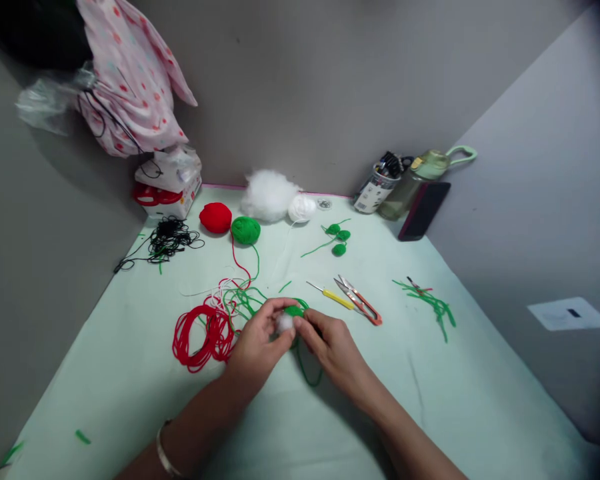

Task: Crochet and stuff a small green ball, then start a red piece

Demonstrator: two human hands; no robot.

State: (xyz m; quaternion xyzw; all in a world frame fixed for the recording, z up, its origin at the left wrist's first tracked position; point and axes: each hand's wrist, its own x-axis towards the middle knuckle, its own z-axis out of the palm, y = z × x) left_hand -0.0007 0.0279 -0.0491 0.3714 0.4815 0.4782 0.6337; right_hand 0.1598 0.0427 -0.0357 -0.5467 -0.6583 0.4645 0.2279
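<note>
Between both hands is a small green crocheted piece [294,311] with a tuft of white stuffing [284,324] at it. My left hand [261,340] is closed around its left side, thumb and fingers pinching. The fingertips of my right hand [330,337] press together on its right side. A loop of green yarn [310,381] hangs below the hands. Just beyond lie a yellow-handled crochet hook [337,299] and orange-handled thread snips [363,303]. Left of my left hand rests a coil of red yarn [195,340] next to tangled green and white strands.
Red [215,218] and green yarn balls [245,231], fluffy stuffing [267,195] and a white ball [301,208] line the back. Small green crocheted pieces [339,250], green scraps [433,302], a black tangle [173,239], a phone [424,211], bottle [405,190] and pen tub [377,190] surround the work area.
</note>
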